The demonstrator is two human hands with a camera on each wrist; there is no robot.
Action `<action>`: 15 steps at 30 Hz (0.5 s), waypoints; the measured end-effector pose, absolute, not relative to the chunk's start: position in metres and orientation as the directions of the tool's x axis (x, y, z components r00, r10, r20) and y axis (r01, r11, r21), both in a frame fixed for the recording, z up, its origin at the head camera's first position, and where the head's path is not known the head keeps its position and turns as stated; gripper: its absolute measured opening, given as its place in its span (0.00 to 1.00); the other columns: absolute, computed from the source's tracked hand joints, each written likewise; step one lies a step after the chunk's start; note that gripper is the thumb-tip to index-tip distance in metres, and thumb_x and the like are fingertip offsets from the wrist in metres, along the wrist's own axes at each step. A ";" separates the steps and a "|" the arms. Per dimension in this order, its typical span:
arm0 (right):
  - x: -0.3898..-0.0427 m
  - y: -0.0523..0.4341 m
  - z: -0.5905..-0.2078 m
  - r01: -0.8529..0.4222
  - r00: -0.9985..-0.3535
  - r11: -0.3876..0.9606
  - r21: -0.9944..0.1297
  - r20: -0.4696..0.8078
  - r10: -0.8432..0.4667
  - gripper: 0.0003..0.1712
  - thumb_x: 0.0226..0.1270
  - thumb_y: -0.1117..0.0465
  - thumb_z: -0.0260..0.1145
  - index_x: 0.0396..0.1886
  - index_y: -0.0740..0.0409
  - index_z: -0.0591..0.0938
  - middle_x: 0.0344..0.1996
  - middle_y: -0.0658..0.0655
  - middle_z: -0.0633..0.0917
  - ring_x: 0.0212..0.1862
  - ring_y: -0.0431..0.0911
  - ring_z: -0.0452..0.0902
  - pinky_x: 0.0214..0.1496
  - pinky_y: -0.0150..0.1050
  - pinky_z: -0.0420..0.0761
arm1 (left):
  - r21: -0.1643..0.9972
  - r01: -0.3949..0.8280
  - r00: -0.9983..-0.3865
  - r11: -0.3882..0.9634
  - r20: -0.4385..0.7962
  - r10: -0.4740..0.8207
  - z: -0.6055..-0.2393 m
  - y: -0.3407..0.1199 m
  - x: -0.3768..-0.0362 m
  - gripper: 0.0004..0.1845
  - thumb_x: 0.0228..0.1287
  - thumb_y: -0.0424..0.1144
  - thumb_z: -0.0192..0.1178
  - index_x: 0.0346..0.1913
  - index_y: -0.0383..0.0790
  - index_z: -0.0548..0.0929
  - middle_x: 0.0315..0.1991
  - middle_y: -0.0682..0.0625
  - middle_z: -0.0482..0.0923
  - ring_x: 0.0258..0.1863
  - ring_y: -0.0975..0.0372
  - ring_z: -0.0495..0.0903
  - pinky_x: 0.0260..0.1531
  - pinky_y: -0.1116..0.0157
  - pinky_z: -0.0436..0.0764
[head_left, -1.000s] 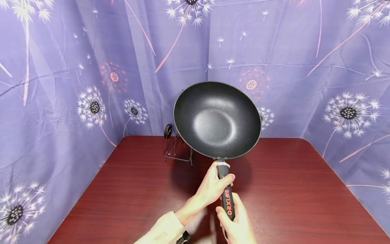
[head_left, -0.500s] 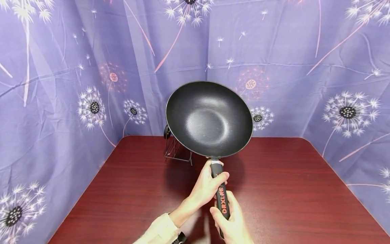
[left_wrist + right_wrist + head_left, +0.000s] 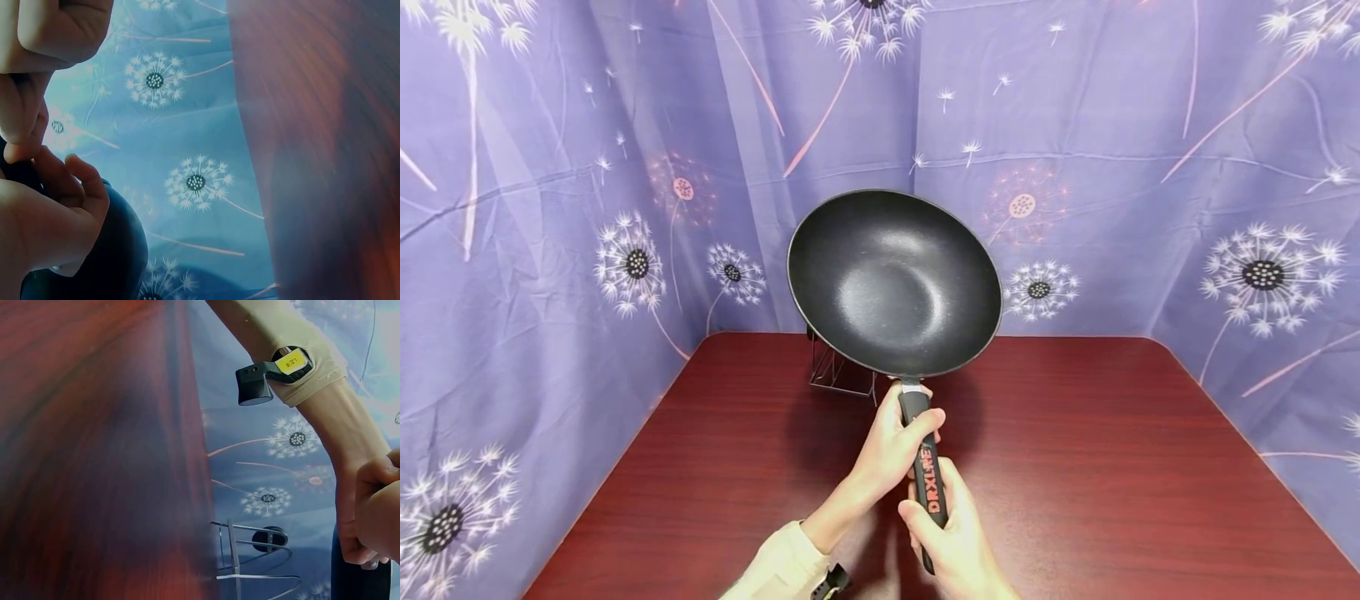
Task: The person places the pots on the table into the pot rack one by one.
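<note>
A black wok (image 3: 895,282) is held up above the dark red table (image 3: 1075,467), its hollow tilted toward me. Its black handle (image 3: 927,471) carries red lettering. My left hand (image 3: 891,446) grips the handle's upper end, close to the bowl. My right hand (image 3: 951,542) grips the handle's lower end. In the left wrist view, curled fingers (image 3: 56,200) lie against the wok's dark underside (image 3: 106,262). The right wrist view catches my right hand (image 3: 381,506) at the edge and the left forearm (image 3: 340,419) with a wrist camera strap.
A wire rack (image 3: 842,375) stands at the table's back, partly hidden behind the wok; it appears again as the wire rack (image 3: 250,562) with a black knob. Purple dandelion-print cloth (image 3: 1150,167) walls the table on three sides.
Both hands have carried the wok to the left and slightly up, so it now covers more of the wire rack. The grip on the handle is unchanged.
</note>
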State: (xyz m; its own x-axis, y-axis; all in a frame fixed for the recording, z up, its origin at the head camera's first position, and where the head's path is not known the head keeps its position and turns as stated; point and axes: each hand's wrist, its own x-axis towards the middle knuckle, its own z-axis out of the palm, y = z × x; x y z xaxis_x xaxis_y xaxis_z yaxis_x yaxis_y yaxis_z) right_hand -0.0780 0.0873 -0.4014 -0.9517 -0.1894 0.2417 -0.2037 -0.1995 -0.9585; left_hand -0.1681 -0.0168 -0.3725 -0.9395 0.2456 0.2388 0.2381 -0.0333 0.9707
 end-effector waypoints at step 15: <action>-0.094 0.077 -0.394 -0.237 -0.923 -0.207 -0.949 0.286 -0.258 0.18 0.67 0.73 0.59 0.51 0.74 0.64 0.28 0.51 0.74 0.20 0.34 0.71 0.19 0.32 0.75 | 0.969 0.226 -0.936 -0.102 0.245 0.254 -0.366 -0.040 -0.183 0.15 0.65 0.34 0.59 0.53 0.36 0.75 0.31 0.51 0.73 0.27 0.63 0.74 0.34 0.70 0.75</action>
State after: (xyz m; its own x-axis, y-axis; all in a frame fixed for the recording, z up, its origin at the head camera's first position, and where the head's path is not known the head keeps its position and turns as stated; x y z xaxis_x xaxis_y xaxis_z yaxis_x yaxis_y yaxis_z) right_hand -0.0941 0.0769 -0.3945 -0.9227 -0.2579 0.2865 -0.2370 -0.2067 -0.9493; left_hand -0.1826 -0.0403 -0.3658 -0.9356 0.2539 0.2455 0.2265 -0.1021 0.9687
